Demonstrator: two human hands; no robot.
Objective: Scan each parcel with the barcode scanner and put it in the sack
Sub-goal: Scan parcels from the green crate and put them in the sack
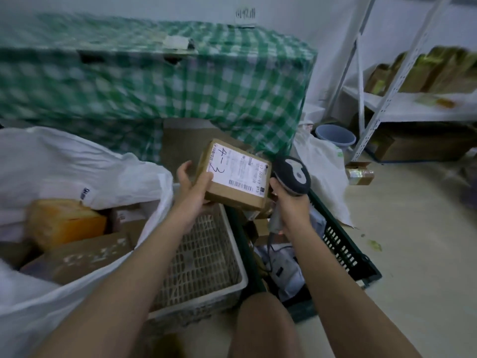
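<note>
Cardboard filled the left hand (192,187), which gripped the parcel (233,177) label-up by its near-left corner, while the right hand (289,200) clasped the barcode scanner (293,175) just beside the label's barcode end, the open sack (85,171) lying leftward.

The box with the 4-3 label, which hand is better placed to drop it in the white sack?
Left. The left hand already holds the box, and the white sack lies open on that side. The right hand grips the scanner.
</note>
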